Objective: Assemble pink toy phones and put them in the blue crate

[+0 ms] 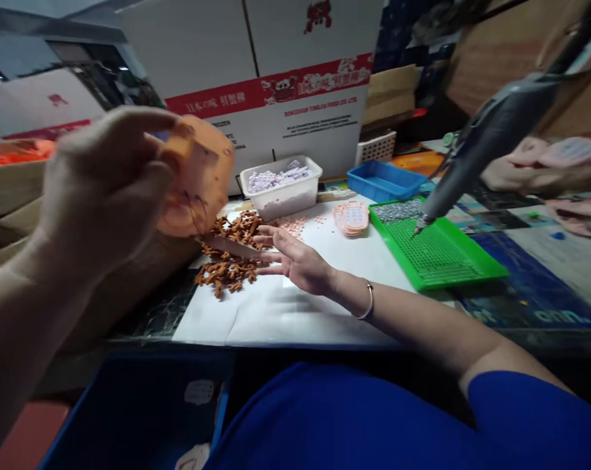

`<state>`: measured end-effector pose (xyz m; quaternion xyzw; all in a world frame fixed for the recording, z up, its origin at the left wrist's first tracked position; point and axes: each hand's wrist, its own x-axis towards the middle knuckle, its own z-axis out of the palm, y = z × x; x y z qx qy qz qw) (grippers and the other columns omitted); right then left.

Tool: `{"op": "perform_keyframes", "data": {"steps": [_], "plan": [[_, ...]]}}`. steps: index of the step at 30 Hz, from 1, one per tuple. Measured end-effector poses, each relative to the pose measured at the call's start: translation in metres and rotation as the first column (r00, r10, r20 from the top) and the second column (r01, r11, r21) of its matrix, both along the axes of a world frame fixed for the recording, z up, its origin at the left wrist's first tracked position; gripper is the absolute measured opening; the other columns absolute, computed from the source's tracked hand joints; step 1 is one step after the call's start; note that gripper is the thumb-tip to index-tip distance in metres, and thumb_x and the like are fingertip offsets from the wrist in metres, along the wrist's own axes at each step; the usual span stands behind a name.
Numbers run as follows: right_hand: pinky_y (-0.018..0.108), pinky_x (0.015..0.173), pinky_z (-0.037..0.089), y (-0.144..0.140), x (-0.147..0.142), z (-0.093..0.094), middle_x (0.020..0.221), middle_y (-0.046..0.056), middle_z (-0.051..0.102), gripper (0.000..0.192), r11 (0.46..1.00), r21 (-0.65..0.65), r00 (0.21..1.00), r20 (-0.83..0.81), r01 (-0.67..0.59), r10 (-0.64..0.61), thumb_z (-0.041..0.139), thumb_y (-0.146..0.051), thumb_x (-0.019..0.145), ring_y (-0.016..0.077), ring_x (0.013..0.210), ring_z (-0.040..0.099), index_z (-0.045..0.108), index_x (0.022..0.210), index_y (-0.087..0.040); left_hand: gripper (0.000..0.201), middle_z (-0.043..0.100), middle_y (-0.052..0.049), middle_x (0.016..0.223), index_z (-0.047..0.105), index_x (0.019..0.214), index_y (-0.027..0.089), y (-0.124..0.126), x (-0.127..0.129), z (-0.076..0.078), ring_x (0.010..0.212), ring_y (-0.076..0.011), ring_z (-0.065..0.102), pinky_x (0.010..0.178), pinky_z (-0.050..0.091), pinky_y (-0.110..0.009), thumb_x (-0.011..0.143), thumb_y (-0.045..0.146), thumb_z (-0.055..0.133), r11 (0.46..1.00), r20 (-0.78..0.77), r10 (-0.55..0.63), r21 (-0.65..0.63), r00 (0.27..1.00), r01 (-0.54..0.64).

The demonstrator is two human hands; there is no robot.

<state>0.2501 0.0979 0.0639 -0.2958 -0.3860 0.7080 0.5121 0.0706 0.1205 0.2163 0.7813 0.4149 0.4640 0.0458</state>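
My left hand (104, 176) is raised at the left, its thumb and fingers pinching a rounded orange plastic housing (205, 173). Thin dark wires hang across the housing's lower part. Lower and to the right, my right hand (300, 261) has its fingers stretched out and apart, beside a heap of small brown parts (237, 228). A pale strip (234, 248) runs between the housing and the right fingertips; whether the fingers touch it, I cannot tell. Beyond the right hand lie small pink pieces (293, 226) and a stack of pink plates (351, 219) on a white sheet (271, 320).
An electric screwdriver (486, 143) hangs over a green tray (452, 261) of screws at the right. Behind stand a white bin (286, 196) of small pale parts, a blue tray (386, 181) and a large carton (315, 130). A dark blue crate (143, 405) sits below the table edge.
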Motion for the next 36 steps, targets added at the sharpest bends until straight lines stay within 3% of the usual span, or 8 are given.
{"op": "perform_keyframes", "data": {"steps": [5, 9, 13, 18, 23, 25, 32, 36], "plan": [[0.032, 0.076, 0.058, -0.026, 0.038, -0.013, 0.121, 0.011, 0.063, 0.027, 0.962, -0.112, 0.967, -0.09, -0.248, 0.238, 0.044, -0.037, 0.101, 0.0168, 0.088, 0.07, 0.057, 0.116, -0.018, 0.042, 0.062, 0.001, 0.065, 0.071, 0.105, 0.015, -0.004, 0.035, -0.053, 0.052, -0.0081, 0.052, 0.05, 0.043, -0.019, 0.067, 0.032, 0.067, 0.909, 0.262, -0.296, -0.22, 0.919, 0.355], [0.031, 0.078, 0.057, -0.058, 0.07, -0.033, 0.106, 0.01, 0.07, 0.024, 0.926, -0.195, 0.944, -0.122, -0.325, 0.305, 0.06, -0.027, 0.094, 0.0162, 0.086, 0.071, 0.062, 0.113, -0.013, 0.041, 0.07, -0.002, 0.078, 0.068, 0.099, 0.019, -0.01, 0.062, -0.101, 0.063, -0.0142, 0.062, 0.053, 0.052, -0.023, 0.06, 0.025, 0.077, 0.776, 0.588, -0.174, -0.412, 0.79, 0.478], [0.023, 0.07, 0.055, -0.085, 0.094, -0.044, 0.097, 0.006, 0.071, 0.029, 0.916, -0.275, 0.954, -0.158, -0.292, 0.256, 0.064, -0.014, 0.088, 0.0111, 0.076, 0.07, 0.061, 0.117, -0.012, 0.045, 0.069, -0.001, 0.078, 0.06, 0.09, 0.021, -0.023, 0.094, -0.147, 0.068, -0.0165, 0.065, 0.064, 0.056, -0.027, 0.048, 0.008, 0.07, 0.638, 0.8, 0.185, -0.539, 0.57, 0.55], [0.021, 0.076, 0.055, -0.098, 0.112, -0.042, 0.101, 0.004, 0.071, 0.03, 0.943, -0.333, 0.987, -0.156, -0.006, -0.049, 0.051, -0.008, 0.093, 0.0095, 0.083, 0.068, 0.059, 0.12, -0.016, 0.041, 0.065, 0.0, 0.076, 0.053, 0.092, 0.022, -0.04, 0.115, -0.191, 0.064, -0.0149, 0.063, 0.064, 0.057, -0.028, 0.055, 0.008, 0.062, 0.475, 0.705, 0.432, -0.708, 0.562, 0.523], [0.025, 0.087, 0.056, -0.096, 0.118, -0.038, 0.094, 0.001, 0.07, 0.026, 0.879, -0.328, 0.907, -0.121, 0.347, -0.403, 0.044, -0.005, 0.093, 0.008, 0.084, 0.066, 0.055, 0.113, -0.019, 0.037, 0.067, -0.007, 0.103, 0.06, 0.098, 0.022, -0.055, 0.095, -0.197, 0.09, -0.019, 0.068, 0.076, 0.058, -0.028, 0.062, 0.015, 0.07, 0.382, 0.671, 0.351, -0.739, 0.653, 0.555], [0.028, 0.09, 0.055, -0.095, 0.118, -0.041, 0.093, 0.001, 0.07, 0.024, 0.864, -0.33, 0.902, -0.074, 0.38, -0.425, 0.045, -0.006, 0.094, 0.0094, 0.084, 0.066, 0.052, 0.113, -0.019, 0.041, 0.064, -0.007, 0.118, 0.061, 0.104, 0.026, -0.059, 0.08, -0.198, 0.109, -0.0222, 0.064, 0.089, 0.056, -0.031, 0.066, 0.023, 0.075, 0.409, 0.652, 0.305, -0.748, 0.694, 0.523], [0.025, 0.08, 0.054, -0.085, 0.103, -0.052, 0.079, -0.006, 0.06, 0.05, 0.882, -0.19, 0.889, 0.253, 0.432, -0.381, 0.066, -0.002, 0.073, 0.0082, 0.071, 0.059, 0.048, 0.118, -0.018, 0.082, 0.036, -0.005, 0.151, 0.048, 0.137, 0.041, -0.061, 0.057, -0.213, 0.148, -0.0322, 0.025, 0.123, 0.022, -0.049, 0.063, 0.04, 0.084, 0.822, 0.442, 0.011, -0.515, 0.897, 0.244], [0.025, 0.086, 0.054, -0.075, 0.087, -0.034, 0.085, -0.004, 0.056, 0.047, 0.92, 0.113, 0.83, 0.4, 0.377, -0.389, 0.063, -0.003, 0.073, 0.0078, 0.08, 0.059, 0.051, 0.116, -0.015, 0.099, 0.057, -0.01, 0.128, 0.051, 0.141, 0.031, -0.054, 0.072, -0.197, 0.111, -0.0317, 0.06, 0.099, 0.05, -0.047, 0.051, 0.042, 0.092, 0.861, 0.171, -0.274, -0.395, 0.946, 0.321]]}}
